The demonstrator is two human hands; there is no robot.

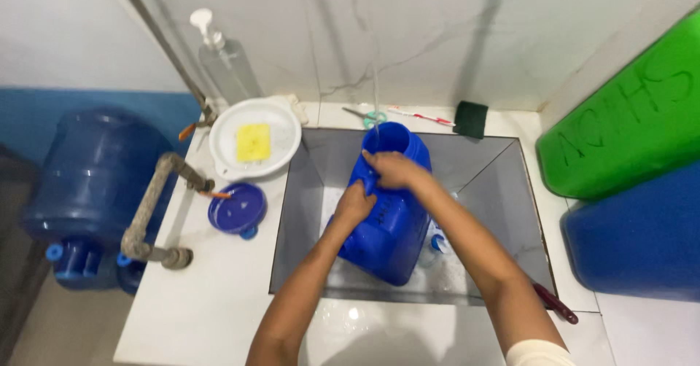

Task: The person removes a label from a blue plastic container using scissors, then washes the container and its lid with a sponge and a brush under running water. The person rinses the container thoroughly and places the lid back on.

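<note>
White tiled counter surrounds a sunken grey sink [496, 184]. Inside it stands a blue container [390, 227], tilted, its long axis running from the near base up to the open mouth at the far end, under a thin water stream [376, 67]. Left hand [355, 204] is closed around the container's handle; right hand [392, 169] grips its neck, nearer the mouth. A blue lid [237, 208] lies on the counter, well apart

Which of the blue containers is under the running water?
The blue jug in the sink, gripped by both hands; the big blue bottle stands on the floor, left of the counter.
</note>
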